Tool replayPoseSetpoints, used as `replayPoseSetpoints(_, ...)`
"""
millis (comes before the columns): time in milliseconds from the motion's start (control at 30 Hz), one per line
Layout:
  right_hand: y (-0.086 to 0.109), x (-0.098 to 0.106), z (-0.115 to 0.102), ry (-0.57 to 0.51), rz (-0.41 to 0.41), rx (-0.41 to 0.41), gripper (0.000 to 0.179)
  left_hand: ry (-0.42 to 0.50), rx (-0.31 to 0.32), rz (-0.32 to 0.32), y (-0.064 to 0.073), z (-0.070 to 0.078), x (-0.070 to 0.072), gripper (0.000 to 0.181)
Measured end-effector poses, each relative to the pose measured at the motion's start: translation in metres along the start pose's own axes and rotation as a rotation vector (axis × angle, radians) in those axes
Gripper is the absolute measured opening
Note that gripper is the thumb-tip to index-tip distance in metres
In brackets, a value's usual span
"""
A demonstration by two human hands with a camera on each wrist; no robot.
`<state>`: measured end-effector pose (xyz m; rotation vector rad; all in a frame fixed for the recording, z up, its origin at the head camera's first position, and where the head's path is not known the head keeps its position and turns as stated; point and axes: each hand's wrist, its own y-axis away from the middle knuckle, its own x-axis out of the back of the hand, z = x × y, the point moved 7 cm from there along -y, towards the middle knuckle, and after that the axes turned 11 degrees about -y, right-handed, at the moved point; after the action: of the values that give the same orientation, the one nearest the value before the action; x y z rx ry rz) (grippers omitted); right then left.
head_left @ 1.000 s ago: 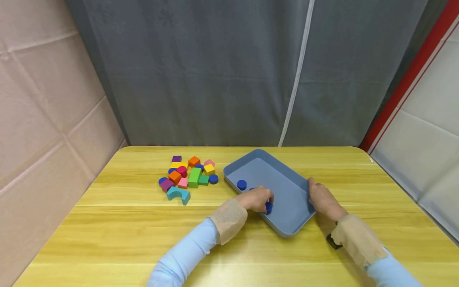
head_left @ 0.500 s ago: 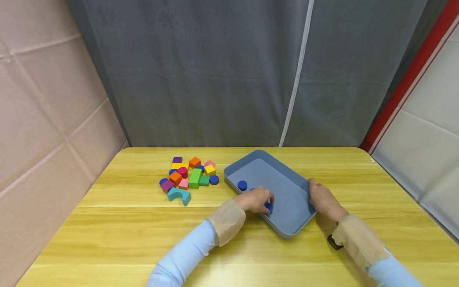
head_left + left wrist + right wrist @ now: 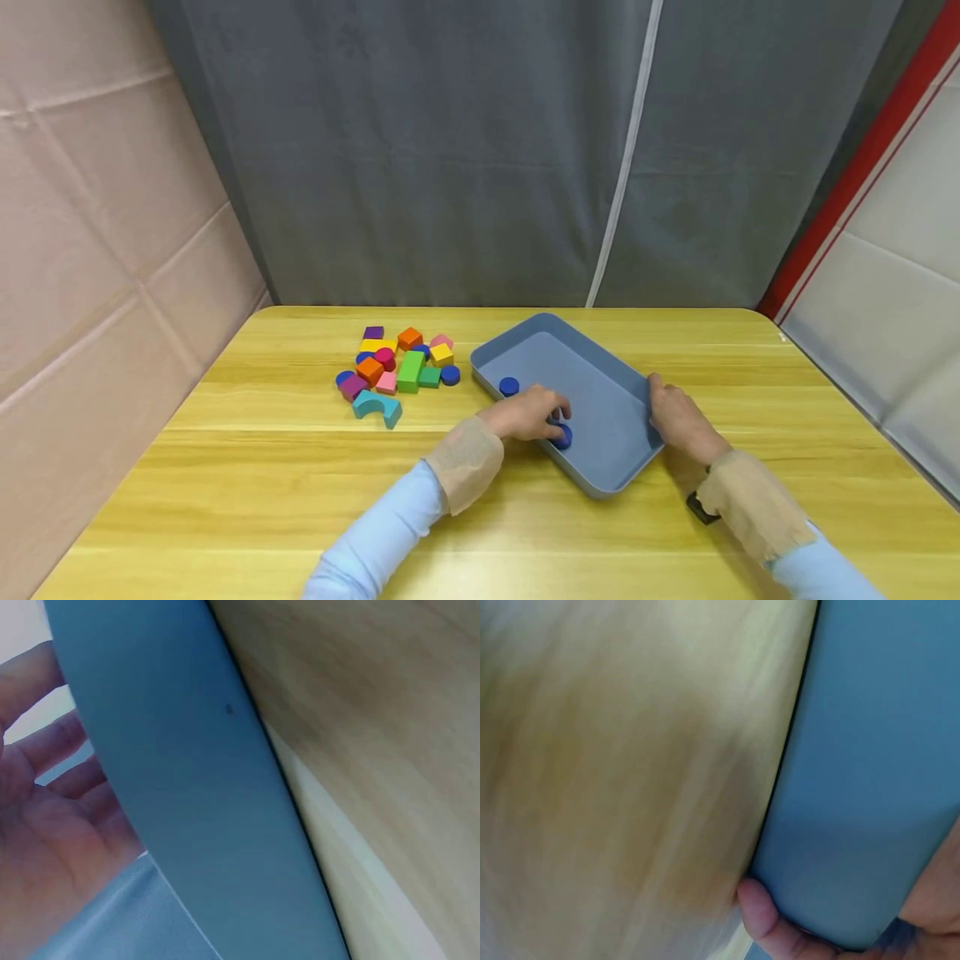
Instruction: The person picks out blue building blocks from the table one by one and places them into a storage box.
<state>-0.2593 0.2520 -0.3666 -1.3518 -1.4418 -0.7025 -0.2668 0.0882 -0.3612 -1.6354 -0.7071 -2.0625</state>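
My left hand (image 3: 525, 413) reaches over the near-left wall of a grey-blue tray (image 3: 600, 350). Its fingers are loosely spread, the thumb right at a blue round disc block (image 3: 562, 436) that lies flat on the tray floor. Another blue disc (image 3: 509, 386) sits further back along the same wall. In the left wrist view the tray's outer wall (image 3: 180, 772) stands in front of the hand and hides the discs. My right hand (image 3: 678, 421) grips the tray's right wall; the right wrist view shows a fingertip (image 3: 757, 907) at the wall's lower edge.
Left of the tray lies a loose cluster of coloured blocks, among them a light-green block (image 3: 410, 372), a turquoise arch (image 3: 377, 407) and a blue disc (image 3: 450, 375). The wooden table (image 3: 247, 492) backs onto a grey curtain (image 3: 442, 167).
My left hand has loosened its fingers from the blue disc and shifted slightly left and up; the disc now lies flat in the tray. My right hand stays on the tray wall.
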Motion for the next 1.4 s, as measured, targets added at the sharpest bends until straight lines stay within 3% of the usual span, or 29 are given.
replayPoseSetpoints(167,0.0,0.001,0.0,-0.009,0.005,0.003,0.034,0.065,-0.011,0.058,0.004,-0.005,0.008,0.023)
replayPoseSetpoints(567,0.001,0.0,0.001,-0.013,0.008,0.003,0.035,0.174,-0.072,0.301,0.022,-0.021,0.032,0.018)
replayPoseSetpoints(733,0.001,0.0,0.001,-0.014,0.01,0.006,0.035,0.19,-0.046,0.362,0.031,-0.033,0.036,0.017)
replayPoseSetpoints(900,0.0,0.0,0.001,-0.01,0.017,0.013,0.035,0.187,-0.002,0.419,0.04,-0.045,0.04,0.015)
replayPoseSetpoints(1233,0.0,0.001,0.0,-0.01,0.009,0.007,0.036,0.225,0.194,0.446,0.055,-0.074,0.042,0.017)
replayPoseSetpoints(1400,0.0,0.001,0.0,-0.01,0.0,-0.005,0.034,0.218,0.242,0.495,0.061,-0.087,0.042,0.018)
